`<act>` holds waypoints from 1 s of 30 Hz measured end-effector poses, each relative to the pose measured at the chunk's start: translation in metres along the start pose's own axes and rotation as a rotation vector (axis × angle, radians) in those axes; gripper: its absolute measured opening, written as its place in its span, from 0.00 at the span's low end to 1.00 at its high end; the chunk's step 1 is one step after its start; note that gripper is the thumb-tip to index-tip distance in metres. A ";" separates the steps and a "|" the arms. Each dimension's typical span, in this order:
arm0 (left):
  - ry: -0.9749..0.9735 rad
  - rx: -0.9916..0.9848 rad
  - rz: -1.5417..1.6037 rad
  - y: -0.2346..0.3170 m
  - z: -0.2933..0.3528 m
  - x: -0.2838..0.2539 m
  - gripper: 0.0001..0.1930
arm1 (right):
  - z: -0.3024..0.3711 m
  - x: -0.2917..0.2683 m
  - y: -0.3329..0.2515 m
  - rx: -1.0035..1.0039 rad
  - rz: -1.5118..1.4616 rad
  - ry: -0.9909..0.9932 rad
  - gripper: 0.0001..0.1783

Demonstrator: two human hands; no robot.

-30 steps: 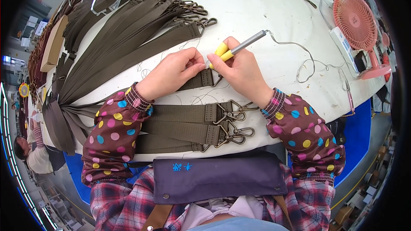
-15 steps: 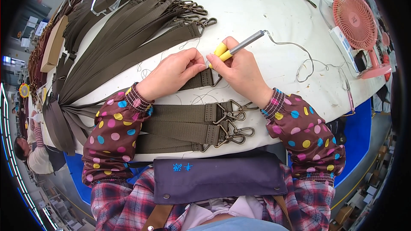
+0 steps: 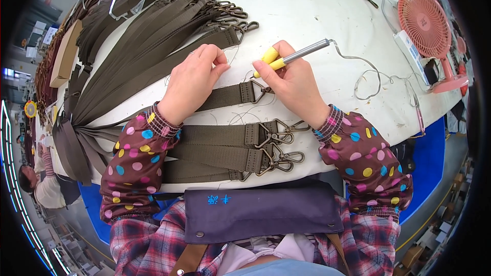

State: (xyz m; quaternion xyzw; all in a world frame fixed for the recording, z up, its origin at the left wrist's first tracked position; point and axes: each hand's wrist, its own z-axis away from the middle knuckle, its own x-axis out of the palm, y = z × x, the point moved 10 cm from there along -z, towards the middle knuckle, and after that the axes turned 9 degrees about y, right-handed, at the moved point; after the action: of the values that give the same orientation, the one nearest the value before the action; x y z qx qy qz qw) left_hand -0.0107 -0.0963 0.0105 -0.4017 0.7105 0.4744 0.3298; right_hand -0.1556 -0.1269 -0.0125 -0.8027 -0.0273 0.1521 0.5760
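Note:
My right hand (image 3: pixel 296 82) grips a corded pen-shaped hot tool (image 3: pixel 307 50) with a grey barrel and yellow front; its tip points down at the strap end. Another yellow piece (image 3: pixel 269 55) shows by the index finger, its kind unclear. My left hand (image 3: pixel 192 84) is raised left of the tool, thumb and fingertips pinched together, with a thin thread (image 3: pixel 232 57) at them. Below both hands lies a dark olive webbing strap (image 3: pixel 225 96), its stitched end looped through a metal ring (image 3: pixel 261 91). The clip beyond that ring is partly under my right hand.
Several more straps (image 3: pixel 220 135) with metal swivel clips (image 3: pixel 281 161) lie nearer me. A bundle of straps (image 3: pixel 148 46) fans across the left of the white table (image 3: pixel 317 0). A pink fan (image 3: pixel 424 23) and a white power strip (image 3: pixel 410 55) stand at right. The tool's cord (image 3: pixel 358 61) trails rightward.
My left hand has drawn back up and left from the strap end. My right hand has shifted slightly right with the tool, leaving the ring and part of the clip in sight.

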 end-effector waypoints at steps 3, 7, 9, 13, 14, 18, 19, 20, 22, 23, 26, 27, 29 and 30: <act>-0.057 0.136 0.015 0.017 0.008 0.005 0.16 | 0.000 -0.007 -0.002 -0.057 -0.030 -0.010 0.12; -0.219 0.114 0.187 0.019 0.014 0.022 0.21 | 0.003 -0.003 -0.006 -0.107 0.188 -0.119 0.10; -0.246 0.048 0.248 0.019 0.013 0.023 0.21 | 0.005 0.002 -0.007 -0.166 0.273 -0.196 0.10; -0.375 -0.247 0.409 0.006 0.017 0.033 0.10 | 0.013 0.014 -0.019 -0.316 0.296 -0.285 0.12; -0.362 -0.294 0.452 0.002 0.016 0.033 0.07 | 0.012 0.015 -0.011 -0.195 0.253 -0.312 0.14; -0.023 -0.017 0.199 0.001 0.005 0.004 0.08 | 0.011 0.017 -0.008 -0.099 0.188 -0.323 0.16; -0.009 0.042 0.133 0.006 0.004 0.001 0.09 | 0.011 0.016 -0.008 -0.104 0.164 -0.309 0.16; -0.008 0.042 0.130 0.008 0.004 -0.002 0.09 | 0.011 0.016 -0.008 -0.109 0.139 -0.296 0.16; -0.267 -0.184 0.315 0.006 0.012 0.020 0.10 | 0.009 0.012 -0.008 -0.069 0.132 -0.264 0.16; -0.267 -0.182 0.317 0.006 0.012 0.021 0.10 | 0.007 0.009 -0.006 -0.028 0.123 -0.234 0.17; -0.342 -0.146 0.317 0.006 0.018 0.030 0.12 | 0.007 0.010 -0.005 -0.024 0.096 -0.242 0.18; -0.348 -0.190 0.447 0.003 0.020 0.033 0.13 | 0.007 0.010 -0.005 -0.029 0.095 -0.242 0.18; -0.349 -0.230 0.575 0.000 0.021 0.031 0.13 | 0.007 0.010 -0.009 -0.060 0.091 -0.250 0.15; -0.408 -0.314 0.660 -0.003 0.025 0.036 0.13 | 0.007 0.010 -0.009 -0.062 0.091 -0.249 0.15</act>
State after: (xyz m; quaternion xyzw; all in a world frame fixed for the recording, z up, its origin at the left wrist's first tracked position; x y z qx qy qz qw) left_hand -0.0229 -0.0830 -0.0298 -0.0958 0.6403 0.7269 0.2290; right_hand -0.1472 -0.1157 -0.0078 -0.7956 -0.0670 0.2754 0.5355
